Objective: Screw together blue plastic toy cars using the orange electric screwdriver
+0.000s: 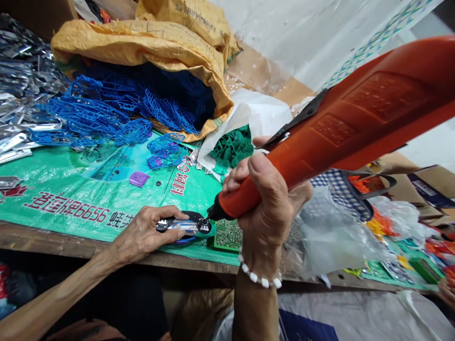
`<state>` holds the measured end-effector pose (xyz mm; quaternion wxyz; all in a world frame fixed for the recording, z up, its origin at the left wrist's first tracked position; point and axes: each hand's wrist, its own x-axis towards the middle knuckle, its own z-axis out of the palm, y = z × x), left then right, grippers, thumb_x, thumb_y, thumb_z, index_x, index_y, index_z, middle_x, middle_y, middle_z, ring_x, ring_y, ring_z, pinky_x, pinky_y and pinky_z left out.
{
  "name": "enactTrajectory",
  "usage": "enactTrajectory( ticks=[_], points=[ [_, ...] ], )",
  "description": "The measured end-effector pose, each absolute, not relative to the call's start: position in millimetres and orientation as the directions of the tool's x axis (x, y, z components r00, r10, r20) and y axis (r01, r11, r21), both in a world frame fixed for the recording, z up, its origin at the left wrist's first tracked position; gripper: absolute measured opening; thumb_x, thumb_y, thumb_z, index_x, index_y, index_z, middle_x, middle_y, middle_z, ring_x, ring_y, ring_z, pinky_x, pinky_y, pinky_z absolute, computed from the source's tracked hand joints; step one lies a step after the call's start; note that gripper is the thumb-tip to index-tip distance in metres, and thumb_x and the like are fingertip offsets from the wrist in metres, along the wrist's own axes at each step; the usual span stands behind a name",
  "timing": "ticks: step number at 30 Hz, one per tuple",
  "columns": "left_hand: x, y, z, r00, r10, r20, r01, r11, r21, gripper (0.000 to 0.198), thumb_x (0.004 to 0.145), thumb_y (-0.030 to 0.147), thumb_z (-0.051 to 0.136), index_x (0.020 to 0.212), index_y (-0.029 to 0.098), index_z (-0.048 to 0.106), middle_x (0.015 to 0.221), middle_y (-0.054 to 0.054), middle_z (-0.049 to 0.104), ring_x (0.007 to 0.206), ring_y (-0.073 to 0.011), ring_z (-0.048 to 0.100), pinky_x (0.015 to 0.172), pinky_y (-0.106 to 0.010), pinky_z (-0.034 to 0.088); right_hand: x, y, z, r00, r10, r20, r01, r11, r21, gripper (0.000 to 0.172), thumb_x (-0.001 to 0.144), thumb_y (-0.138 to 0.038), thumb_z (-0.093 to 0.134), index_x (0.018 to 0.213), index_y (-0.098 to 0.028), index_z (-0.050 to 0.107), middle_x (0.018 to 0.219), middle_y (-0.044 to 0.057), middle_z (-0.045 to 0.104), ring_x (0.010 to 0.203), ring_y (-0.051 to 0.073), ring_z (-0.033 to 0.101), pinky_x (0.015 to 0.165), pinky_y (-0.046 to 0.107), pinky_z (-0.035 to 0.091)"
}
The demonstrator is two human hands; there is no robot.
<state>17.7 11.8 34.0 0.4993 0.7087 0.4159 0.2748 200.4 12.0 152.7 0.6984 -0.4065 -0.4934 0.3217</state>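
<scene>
My right hand [266, 199] grips a red electric screwdriver [320, 128], its body slanting up to the right. The black tip of the screwdriver meets the right end of a toy car [183, 226] with black wheels and a silver strip. Between thumb and fingers, my left hand [149, 232] pinches that toy car near the table's front edge. Just right of the car sits a green tray [227, 239] of small screws, partly hidden behind my right hand. A white beaded bracelet circles my right wrist.
Blue plastic frames [103, 104] spill from a yellow sack [142, 42]. Silver parts [21, 90] are heaped at the left. Green pieces [234, 146] fill a white bag [263, 111]. A purple piece [139, 179] lies mid-table. Clear plastic bags [330, 232] lie right. Part of another person's hand [448, 289] shows at the far right.
</scene>
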Motion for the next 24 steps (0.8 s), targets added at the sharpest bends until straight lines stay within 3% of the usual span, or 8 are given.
enactTrajectory(
  ticks=[9, 14, 24],
  points=[
    [18.0, 11.9, 35.7, 0.53, 0.845, -0.069, 0.292, -0.106, 0.95, 0.032, 0.086, 0.046, 0.065, 0.104, 0.023, 0.078, 0.103, -0.001, 0.078, 0.092, -0.0236, 0.068, 0.078, -0.029, 0.045, 199.1, 12.8, 152.4, 0.292, 0.857, 0.425, -0.029, 0.451, -0.892, 0.025, 0.077, -0.038, 0.083, 0.096, -0.031, 0.067, 0.062, -0.006, 0.06, 0.047, 0.016, 0.059, 0.044, 0.032, 0.052],
    [18.5, 13.2, 35.3, 0.55, 0.834, -0.045, 0.262, -0.121, 0.958, 0.029, 0.086, 0.044, 0.065, 0.102, 0.023, 0.078, 0.101, 0.0, 0.078, 0.085, -0.0204, 0.068, 0.076, -0.028, 0.046, 198.6, 14.0, 150.6, 0.274, 0.865, 0.42, -0.1, 0.46, -0.883, 0.028, 0.077, -0.032, 0.083, 0.101, -0.029, 0.069, 0.061, -0.007, 0.06, 0.046, 0.014, 0.058, 0.044, 0.028, 0.049],
    [18.1, 13.9, 35.6, 0.553, 0.833, -0.038, 0.261, -0.13, 0.957, 0.028, 0.086, 0.042, 0.065, 0.102, 0.023, 0.078, 0.091, 0.002, 0.075, 0.078, -0.0177, 0.063, 0.074, -0.026, 0.043, 199.0, 14.2, 152.0, 0.307, 0.844, 0.44, -0.055, 0.477, -0.877, 0.027, 0.078, -0.033, 0.083, 0.099, -0.029, 0.067, 0.061, -0.007, 0.06, 0.046, 0.016, 0.059, 0.045, 0.031, 0.052]
  ],
)
